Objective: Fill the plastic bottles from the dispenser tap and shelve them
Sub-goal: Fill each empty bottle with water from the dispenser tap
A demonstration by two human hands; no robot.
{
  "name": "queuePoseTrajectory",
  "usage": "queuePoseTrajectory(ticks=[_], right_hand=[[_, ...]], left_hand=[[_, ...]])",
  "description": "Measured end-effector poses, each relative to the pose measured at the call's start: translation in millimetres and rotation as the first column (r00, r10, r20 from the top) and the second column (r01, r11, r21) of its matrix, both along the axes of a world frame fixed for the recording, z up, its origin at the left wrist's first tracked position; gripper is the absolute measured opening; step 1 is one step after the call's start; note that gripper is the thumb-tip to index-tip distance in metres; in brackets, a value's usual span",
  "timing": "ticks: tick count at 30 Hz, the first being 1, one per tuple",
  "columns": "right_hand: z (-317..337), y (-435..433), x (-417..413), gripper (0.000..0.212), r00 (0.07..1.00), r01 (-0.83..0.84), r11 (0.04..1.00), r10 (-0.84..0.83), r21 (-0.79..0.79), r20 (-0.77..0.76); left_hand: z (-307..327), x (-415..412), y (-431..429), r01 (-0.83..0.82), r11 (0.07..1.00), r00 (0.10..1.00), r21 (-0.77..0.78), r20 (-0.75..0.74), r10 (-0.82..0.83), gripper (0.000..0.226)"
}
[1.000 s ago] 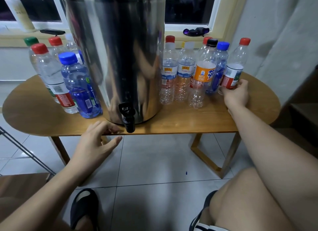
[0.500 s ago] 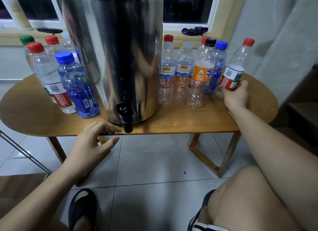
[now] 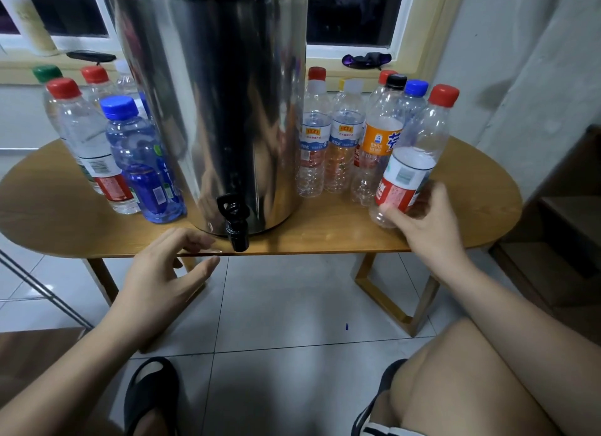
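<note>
Now the right hand curls its fingers round a tilted, seemingly empty red-capped bottle; the left hand, fingers loose and holding nothing, is at the worktop's front edge.

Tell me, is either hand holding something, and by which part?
The right hand holds the tilted red-capped bottle low on its body, its grip round the red label near the base. The left hand holds nothing.
</note>
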State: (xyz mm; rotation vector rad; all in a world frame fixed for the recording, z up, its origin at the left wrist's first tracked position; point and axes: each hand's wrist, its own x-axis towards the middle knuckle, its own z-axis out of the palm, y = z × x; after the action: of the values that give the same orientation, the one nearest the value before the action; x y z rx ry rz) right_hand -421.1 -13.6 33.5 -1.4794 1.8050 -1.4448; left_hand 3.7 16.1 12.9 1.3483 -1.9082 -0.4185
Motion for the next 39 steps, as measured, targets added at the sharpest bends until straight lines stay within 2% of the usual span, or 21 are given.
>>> queuePoseTrajectory(ticks=[2, 8, 18, 23, 27, 30, 33, 36, 39], right_hand=[[-1.6, 14.0, 14.7, 0.078, 0.999, -0.04, 0.999, 0.039, -0.001, -0.015], [-18.2, 53.6, 71.9, 0.063, 0.965, -0.258, 0.965, 0.259, 0.044, -0.026], [-61.3, 84.8, 124.8, 0.062, 0.857, -0.468, 0.866, 0.493, 0.175, -0.146], [-77.5, 87.0, 139.0, 0.059, 0.757, -0.556, 0.775, 0.621, 0.3, -0.202], [-80.3, 86.9, 145.2, 0.058, 0.72, -0.57, 0.738, 0.66, 0.362, -0.213], [-79.3, 86.0, 146.9, 0.069, 0.709, -0.572, 0.724, 0.673, 0.386, -0.211], [-71.9, 84.1, 147.8, 0.083, 0.735, -0.57, 0.752, 0.646, 0.33, -0.204], [-62.7, 81.4, 149.0, 0.085, 0.768, -0.578, 0.772, 0.624, 0.265, -0.146], [-58.5, 80.4, 153.9, 0.083, 0.758, -0.591, 0.766, 0.634, 0.253, -0.151]], left_hand=[[2.4, 0.0, 2.4, -0.019, 1.0, 1.0, -0.015, -0.022, 0.018, 0.021], [9.9, -3.1, 8.6, -0.019, 0.999, 0.996, -0.029, -0.092, 0.016, 0.016], [17.0, -6.1, 21.8, 0.108, 0.994, 0.977, -0.016, -0.181, -0.109, 0.014], [15.3, -4.6, 26.2, 0.268, 0.961, 0.941, 0.074, -0.232, -0.245, 0.037], [13.9, -4.4, 27.4, 0.278, 0.958, 0.936, 0.078, -0.249, -0.251, 0.041], [12.7, -4.9, 26.4, 0.283, 0.956, 0.933, 0.077, -0.256, -0.255, 0.034], [10.1, -6.4, 26.8, 0.303, 0.947, 0.937, 0.104, -0.215, -0.276, 0.026], [6.3, -11.4, 28.5, 0.309, 0.939, 0.944, 0.154, -0.173, -0.282, 0.022], [3.0, -17.7, 30.5, 0.317, 0.934, 0.944, 0.165, -0.153, -0.293, 0.022]])
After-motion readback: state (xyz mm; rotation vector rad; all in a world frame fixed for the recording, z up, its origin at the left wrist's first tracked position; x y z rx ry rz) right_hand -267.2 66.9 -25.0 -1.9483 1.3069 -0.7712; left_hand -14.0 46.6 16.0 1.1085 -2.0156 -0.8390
